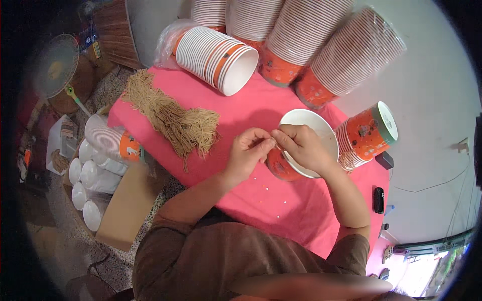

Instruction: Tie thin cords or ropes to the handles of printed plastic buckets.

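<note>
My left hand [248,154] and my right hand [305,145] meet over the pink-covered table, thumbs and fingertips pinched together. Whatever lies between the fingertips is too small or hidden to make out. Right beneath them stands an orange paper bucket [285,169] with a white inside and rim. My right hand lies across its opening and hides part of it. To the left on the cloth is a bundle of tan strings [173,118], loose at its ends. A nested stack of orange buckets [364,131] lies tilted just right of the open one, with some thin strands at its rim.
Tall wrapped stacks of paper buckets [311,40] line the table's back, with a stack lying on its side [213,56]. Small specks dot the pink cloth [251,200]. A black object [378,199] sits by the right edge. A cardboard box [128,210] of buckets stands left.
</note>
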`<state>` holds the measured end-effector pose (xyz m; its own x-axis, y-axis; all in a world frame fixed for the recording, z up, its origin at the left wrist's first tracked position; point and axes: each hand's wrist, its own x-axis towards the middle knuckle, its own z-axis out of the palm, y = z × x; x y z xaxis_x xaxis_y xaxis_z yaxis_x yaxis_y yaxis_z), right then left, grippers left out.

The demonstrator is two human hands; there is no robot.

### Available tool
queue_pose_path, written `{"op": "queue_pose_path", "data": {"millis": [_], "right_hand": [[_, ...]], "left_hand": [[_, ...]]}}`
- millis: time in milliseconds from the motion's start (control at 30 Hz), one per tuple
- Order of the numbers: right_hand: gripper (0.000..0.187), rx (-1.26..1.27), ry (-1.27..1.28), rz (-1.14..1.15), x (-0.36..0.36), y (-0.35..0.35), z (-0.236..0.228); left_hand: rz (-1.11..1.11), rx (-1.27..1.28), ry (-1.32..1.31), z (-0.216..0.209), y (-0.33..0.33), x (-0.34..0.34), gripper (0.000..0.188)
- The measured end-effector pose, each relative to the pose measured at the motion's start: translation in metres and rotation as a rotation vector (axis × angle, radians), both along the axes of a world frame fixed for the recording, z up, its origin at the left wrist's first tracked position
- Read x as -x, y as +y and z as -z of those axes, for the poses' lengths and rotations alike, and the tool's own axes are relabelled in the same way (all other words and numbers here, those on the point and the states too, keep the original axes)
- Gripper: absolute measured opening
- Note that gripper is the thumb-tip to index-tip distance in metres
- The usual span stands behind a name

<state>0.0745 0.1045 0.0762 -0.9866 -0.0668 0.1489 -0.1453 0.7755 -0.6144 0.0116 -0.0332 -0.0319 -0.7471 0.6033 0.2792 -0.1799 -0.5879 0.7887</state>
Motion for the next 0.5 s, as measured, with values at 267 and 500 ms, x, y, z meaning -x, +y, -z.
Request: {"op": "queue_pose_path", "data": {"millis": [267, 500], "right_hand": [[0.011, -0.013, 0.233, -0.068, -0.010, 0.001, 0.001], [0.011, 0.151, 0.179, -0.098, -0.012, 0.004, 0.002]], "left_hand": [[0.099, -0.006, -0.185, -0.010, -0.003, 0.001, 0.005], [0.314, -0.003, -0.324, -0.015, -0.006, 0.003, 0.006]]}}
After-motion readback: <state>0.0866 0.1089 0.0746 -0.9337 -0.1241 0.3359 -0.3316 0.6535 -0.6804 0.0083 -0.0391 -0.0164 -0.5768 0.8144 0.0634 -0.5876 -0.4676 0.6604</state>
